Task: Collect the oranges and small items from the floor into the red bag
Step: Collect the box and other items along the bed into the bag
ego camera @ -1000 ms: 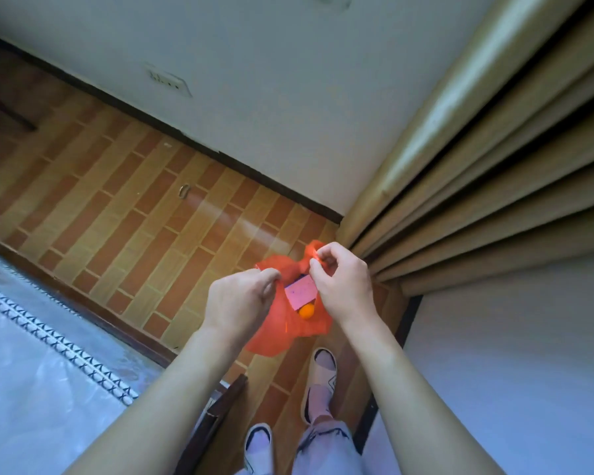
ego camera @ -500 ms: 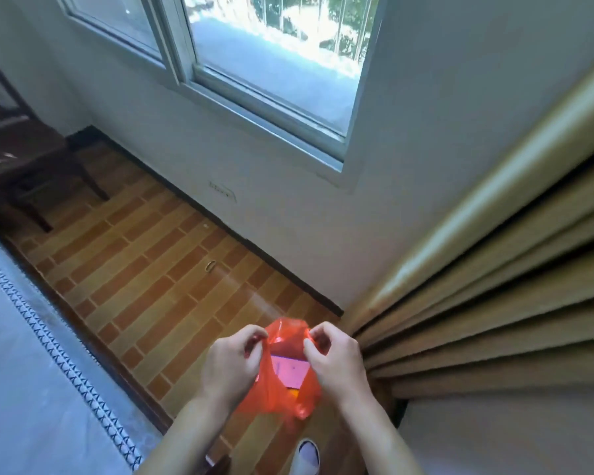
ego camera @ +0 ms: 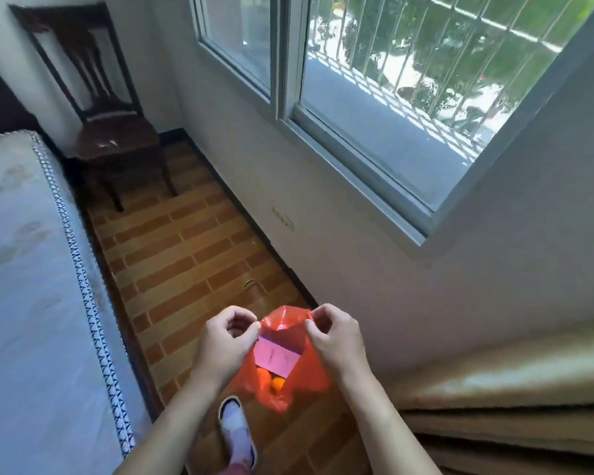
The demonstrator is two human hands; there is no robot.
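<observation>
— Where's the red bag (ego camera: 290, 378) right now?

— You're holding it up in front of you, above the brick-patterned floor (ego camera: 186, 269), between your two hands. Your left hand (ego camera: 228, 341) pinches the left edge of the bag's mouth, fingers (ego camera: 235, 315) curled with thumb against forefinger. Your right hand (ego camera: 335, 337) pinches the right edge the same way, fingers curled in over the plastic.

— And what's inside?

— With the mouth pulled apart, you can see a pink card (ego camera: 276, 359) lying at a slant near the top, and below it oranges (ego camera: 271, 380) at the bottom of the bag. How many oranges, I can't tell.

— Anything left on the floor?

— A small metal clip-like thing (ego camera: 248, 283) lies on the floor ahead of you, close to the dark skirting under the window (ego camera: 374, 97); it's too small to name for certain. Your slippered foot (ego camera: 237, 430) stands just below the bag.

— What else is around me?

— A bed (ego camera: 31, 286) with a patterned edge runs along your left, a dark wooden chair (ego camera: 107, 125) stands in the far corner, and a tan curtain (ego camera: 511, 389) bunches at your right.
</observation>
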